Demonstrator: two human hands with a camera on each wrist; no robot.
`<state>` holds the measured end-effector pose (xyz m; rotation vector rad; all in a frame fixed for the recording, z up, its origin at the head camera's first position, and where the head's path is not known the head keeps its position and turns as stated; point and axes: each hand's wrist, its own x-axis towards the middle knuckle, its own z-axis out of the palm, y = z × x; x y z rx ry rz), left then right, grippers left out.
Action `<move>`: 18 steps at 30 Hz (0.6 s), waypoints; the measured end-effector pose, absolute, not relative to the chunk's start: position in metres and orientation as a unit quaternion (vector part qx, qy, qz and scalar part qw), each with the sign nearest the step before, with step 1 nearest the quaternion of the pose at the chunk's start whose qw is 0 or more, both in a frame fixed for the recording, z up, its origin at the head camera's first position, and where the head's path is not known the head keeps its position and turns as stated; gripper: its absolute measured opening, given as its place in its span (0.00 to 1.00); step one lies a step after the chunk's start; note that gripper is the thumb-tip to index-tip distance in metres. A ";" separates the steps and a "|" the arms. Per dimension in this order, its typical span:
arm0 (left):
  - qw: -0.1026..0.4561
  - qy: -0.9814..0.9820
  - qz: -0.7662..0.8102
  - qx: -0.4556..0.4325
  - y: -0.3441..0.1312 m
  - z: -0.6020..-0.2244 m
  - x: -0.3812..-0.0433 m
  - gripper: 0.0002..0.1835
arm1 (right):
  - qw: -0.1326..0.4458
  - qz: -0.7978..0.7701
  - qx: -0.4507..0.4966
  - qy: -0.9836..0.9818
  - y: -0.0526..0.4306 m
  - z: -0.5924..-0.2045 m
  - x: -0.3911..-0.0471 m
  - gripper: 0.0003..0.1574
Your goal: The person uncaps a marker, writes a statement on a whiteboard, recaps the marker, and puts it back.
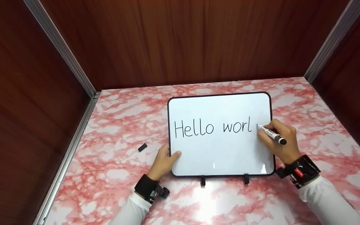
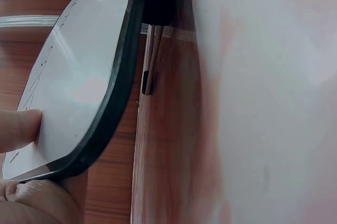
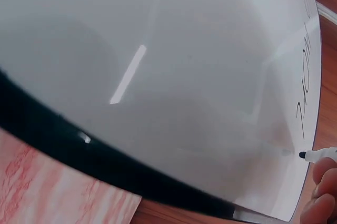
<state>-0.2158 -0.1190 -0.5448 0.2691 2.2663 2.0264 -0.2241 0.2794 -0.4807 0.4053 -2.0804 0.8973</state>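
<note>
A whiteboard (image 1: 217, 153) with a black frame stands propped on the table, bearing the handwritten black letters "Hello worl". My left hand (image 1: 164, 161) grips its lower left edge, the thumb on the white face and the other fingers behind. In my right hand (image 1: 281, 140) a white marker (image 1: 272, 135) with a black end is pinched. Its dark tip is at the board, just right of the last letter; the right wrist view also shows the marker tip (image 3: 303, 155) close to the surface. Whether it touches, I cannot tell.
A black marker cap (image 1: 142, 147) lies on the red-and-white marbled table (image 1: 117, 175), left of the board. Two black stand feet (image 1: 202, 181) jut from under the board's lower edge. Wood-grain panels (image 1: 180, 43) enclose the back and sides.
</note>
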 end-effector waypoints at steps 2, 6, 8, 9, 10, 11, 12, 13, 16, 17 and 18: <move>0.044 0.743 0.662 0.088 -0.119 -0.545 -0.216 0.24 | 0.406 0.358 0.163 -0.825 0.280 -0.480 -0.224 0.13; 0.045 0.739 0.665 0.096 -0.119 -0.545 -0.216 0.24 | 0.394 0.355 0.165 -0.831 0.281 -0.479 -0.225 0.11; 0.045 0.738 0.666 0.099 -0.119 -0.546 -0.216 0.23 | 0.390 0.351 0.166 -0.835 0.282 -0.479 -0.225 0.11; 0.045 0.737 0.667 0.102 -0.120 -0.546 -0.216 0.23 | 0.389 0.348 0.166 -0.837 0.282 -0.479 -0.225 0.10; 0.044 0.737 0.666 0.103 -0.120 -0.546 -0.216 0.22 | 0.389 0.346 0.166 -0.837 0.282 -0.479 -0.226 0.10; 0.043 0.737 0.666 0.105 -0.120 -0.546 -0.216 0.22 | 0.391 0.346 0.167 -0.836 0.281 -0.479 -0.226 0.10; 0.042 0.737 0.666 0.105 -0.120 -0.546 -0.216 0.21 | 0.394 0.345 0.168 -0.835 0.281 -0.479 -0.227 0.10; 0.041 0.738 0.665 0.106 -0.120 -0.546 -0.216 0.21 | 0.397 0.344 0.170 -0.834 0.280 -0.480 -0.227 0.10; 0.039 0.738 0.665 0.106 -0.120 -0.546 -0.217 0.22 | 0.403 0.346 0.180 -0.828 0.277 -0.480 -0.229 0.11; 0.040 0.738 0.666 0.105 -0.120 -0.545 -0.217 0.22 | 0.404 0.346 0.184 -0.827 0.276 -0.480 -0.230 0.12; 0.040 0.738 0.666 0.105 -0.120 -0.545 -0.216 0.22 | 0.403 0.344 0.188 -0.827 0.276 -0.480 -0.230 0.12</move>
